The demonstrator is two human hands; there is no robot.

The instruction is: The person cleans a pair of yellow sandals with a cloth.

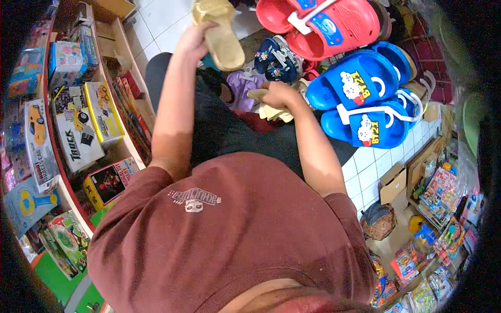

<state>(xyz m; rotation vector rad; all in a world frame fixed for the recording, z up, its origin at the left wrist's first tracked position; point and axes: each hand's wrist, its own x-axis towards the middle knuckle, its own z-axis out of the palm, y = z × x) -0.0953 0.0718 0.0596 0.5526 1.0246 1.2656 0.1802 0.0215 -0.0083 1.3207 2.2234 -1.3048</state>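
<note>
At the top centre my left hand (194, 40) grips the edge of a tan slide sandal (225, 48), its sole facing up toward the camera. My right hand (278, 96) is closed on a pale yellow item (258, 94), partly hidden by the fingers. Just below that hand lie more pale yellow pieces (275, 113). Beside them is a purple sandal (244, 88), and above it small dark blue sandals (276, 61) on white hangers. To the right of my right hand hang blue slides (352, 83) marked BT21.
Red clogs (334, 31) hang at the top right. Shelves (125, 57) with boxed toys, including a truck box (77, 128), run down the left. A cardboard box (393, 183) and packaged toys (441, 193) stand at the lower right, beside white floor tiles (368, 175).
</note>
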